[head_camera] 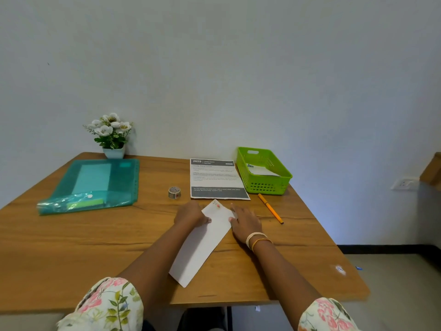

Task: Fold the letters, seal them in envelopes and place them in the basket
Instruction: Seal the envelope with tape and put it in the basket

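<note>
Grip: left hand [191, 215] and right hand [245, 223] press flat, fingers apart, on envelope [202, 242] | step: sealing | tip: rub flap firmly, keep envelope steady on table [71, 247]

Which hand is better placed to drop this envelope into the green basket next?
Right, probably. The right hand rests on the envelope on the side nearer the green basket, which stands far right. The left hand would have to cross over.

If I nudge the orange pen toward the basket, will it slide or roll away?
The orange pen looks slim and round, so it would probably roll if pushed sideways. It lies flat on the smooth wooden table, so little would stop it. It seems light, so push it gently, along its length.
</note>
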`<state>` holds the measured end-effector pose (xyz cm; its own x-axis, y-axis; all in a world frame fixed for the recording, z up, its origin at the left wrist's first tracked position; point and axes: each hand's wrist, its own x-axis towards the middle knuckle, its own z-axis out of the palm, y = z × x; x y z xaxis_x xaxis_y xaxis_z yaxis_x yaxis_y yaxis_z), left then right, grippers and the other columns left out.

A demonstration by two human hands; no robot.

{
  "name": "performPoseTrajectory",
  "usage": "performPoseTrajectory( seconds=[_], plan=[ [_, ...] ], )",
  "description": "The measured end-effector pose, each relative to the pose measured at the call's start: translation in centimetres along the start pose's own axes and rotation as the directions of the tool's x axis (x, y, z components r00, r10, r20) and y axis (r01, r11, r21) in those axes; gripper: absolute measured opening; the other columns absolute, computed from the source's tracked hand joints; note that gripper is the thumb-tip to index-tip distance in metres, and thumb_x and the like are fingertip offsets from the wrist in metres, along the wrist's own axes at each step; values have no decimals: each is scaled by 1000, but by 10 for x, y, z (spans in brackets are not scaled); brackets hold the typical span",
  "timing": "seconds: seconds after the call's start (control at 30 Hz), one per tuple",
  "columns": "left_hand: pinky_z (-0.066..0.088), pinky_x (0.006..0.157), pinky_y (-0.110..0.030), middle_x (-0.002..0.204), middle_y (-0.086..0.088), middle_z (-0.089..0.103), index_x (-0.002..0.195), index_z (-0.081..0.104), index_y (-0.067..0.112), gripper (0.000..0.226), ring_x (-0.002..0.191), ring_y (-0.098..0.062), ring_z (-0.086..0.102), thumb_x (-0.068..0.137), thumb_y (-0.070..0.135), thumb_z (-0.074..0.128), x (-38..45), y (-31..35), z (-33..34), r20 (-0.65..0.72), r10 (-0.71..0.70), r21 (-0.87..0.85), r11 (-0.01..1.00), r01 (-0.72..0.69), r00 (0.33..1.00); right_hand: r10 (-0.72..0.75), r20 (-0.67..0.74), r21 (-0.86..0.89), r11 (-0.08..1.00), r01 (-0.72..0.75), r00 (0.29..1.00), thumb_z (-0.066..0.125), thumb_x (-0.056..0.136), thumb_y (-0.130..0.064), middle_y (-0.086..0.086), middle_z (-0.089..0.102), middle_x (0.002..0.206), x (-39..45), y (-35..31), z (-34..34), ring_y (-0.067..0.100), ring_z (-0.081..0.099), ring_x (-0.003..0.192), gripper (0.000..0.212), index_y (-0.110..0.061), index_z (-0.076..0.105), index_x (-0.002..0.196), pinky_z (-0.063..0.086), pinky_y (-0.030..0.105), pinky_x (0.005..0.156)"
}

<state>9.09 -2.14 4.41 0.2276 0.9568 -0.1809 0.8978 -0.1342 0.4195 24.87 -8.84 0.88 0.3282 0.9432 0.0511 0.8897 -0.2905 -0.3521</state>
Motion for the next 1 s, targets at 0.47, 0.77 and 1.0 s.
performPoseTrajectory(
  seconds=[0.47,0.77,1.0],
  plan=[
    [55,85,-43,113,-11,65,89,44,4,22,103,-32,66,89,4,66,-16,21,-47,243,-173,-936,216,277,954,258,284,810,451,-375,924,59,85,-4,12,64,81,-3,-27,-41,21,60,66,5,-4,61,80,47,24,52],
    [56,68,-44,126,-27,54,129,44,3,77,104,-42,60,83,62,60,-20,11,-50,525,-44,-606,682,409,850,303,137,776,559,-292,943,52,92,-4,15,59,129,9,-22,-83,29,55,121,32,-5,62,122,47,20,83],
    [58,77,-41,113,-22,67,118,54,-1,44,90,-31,71,81,11,75,-24,21,-42,642,173,-726,448,521,747,355,-11,713,659,-241,935,34,100,-9,11,58,132,14,-27,-104,23,50,124,36,-9,58,127,38,14,71]
  ],
)
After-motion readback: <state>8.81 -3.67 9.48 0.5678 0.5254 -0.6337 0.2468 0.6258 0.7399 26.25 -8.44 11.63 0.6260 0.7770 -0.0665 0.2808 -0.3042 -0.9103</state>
